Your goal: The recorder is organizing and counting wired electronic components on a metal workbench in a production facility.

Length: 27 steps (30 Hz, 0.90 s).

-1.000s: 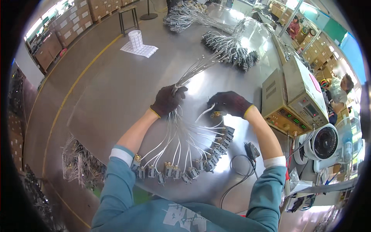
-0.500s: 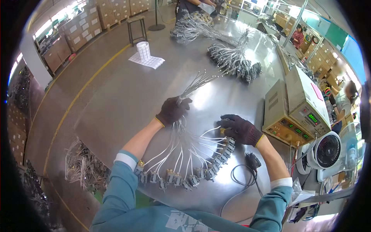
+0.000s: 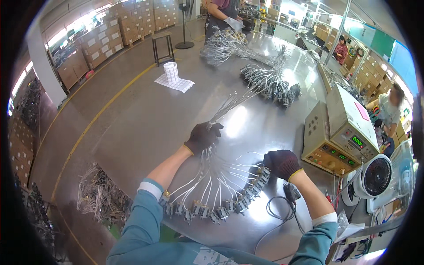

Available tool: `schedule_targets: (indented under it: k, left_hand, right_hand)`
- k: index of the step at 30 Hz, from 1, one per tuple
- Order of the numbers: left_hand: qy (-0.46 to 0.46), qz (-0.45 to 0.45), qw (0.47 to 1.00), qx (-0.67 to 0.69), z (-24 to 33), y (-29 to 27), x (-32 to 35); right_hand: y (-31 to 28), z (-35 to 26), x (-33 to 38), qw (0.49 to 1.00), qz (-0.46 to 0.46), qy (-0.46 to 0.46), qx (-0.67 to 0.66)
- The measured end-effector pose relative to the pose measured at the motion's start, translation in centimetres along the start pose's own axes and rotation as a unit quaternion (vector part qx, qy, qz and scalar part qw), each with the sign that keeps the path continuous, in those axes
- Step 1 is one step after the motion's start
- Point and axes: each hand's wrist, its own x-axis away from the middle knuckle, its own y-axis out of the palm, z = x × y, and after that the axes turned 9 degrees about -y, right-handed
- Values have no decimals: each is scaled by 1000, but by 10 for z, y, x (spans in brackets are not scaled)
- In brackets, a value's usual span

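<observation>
My left hand [image 3: 204, 136], in a dark knit glove, is closed around a bundle of thin grey-white cables [image 3: 227, 107], whose bare ends point away to the far right. Below that fist the white leads [image 3: 206, 176] fan out toward me. They end in a curved row of small dark-and-metal connectors [image 3: 242, 204] lying on the metal table. My right hand [image 3: 282, 164], gloved alike, is curled at the right end of this row. One white lead runs to its fingertips, which hide the lead's end. A coiled black cable with a plug [image 3: 291, 193] lies beside my right forearm.
Stacked test instruments [image 3: 338, 132] with green displays and a small fan [image 3: 375, 176] stand at the right. Farther off lie cable piles [image 3: 271, 84] and a paper label roll [image 3: 171, 73]. More cables [image 3: 99, 194] are heaped at the lower left. A co-worker [image 3: 223, 17] stands across the table.
My right hand has moved slightly right and nearer, its fingers now more curled; the yellowish connector seen by it is hidden. My left hand keeps its grip. The whole view has shifted slightly.
</observation>
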Motion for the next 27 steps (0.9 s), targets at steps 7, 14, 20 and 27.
schedule_targets:
  k: [7,14,20,27]
  left_hand:
    - [2,24,999,-39,15,0,8]
    - [62,41,992,-103,13,0,6]
    - [60,53,994,-71,9,-2,12]
    - [60,47,957,-281,43,-31,53]
  right_hand:
    - [0,-20,17,991,108,6,-85]
    - [42,-46,13,942,297,6,-157]
    - [42,-43,6,932,311,22,-183]
    - [53,-54,0,906,339,104,-230]
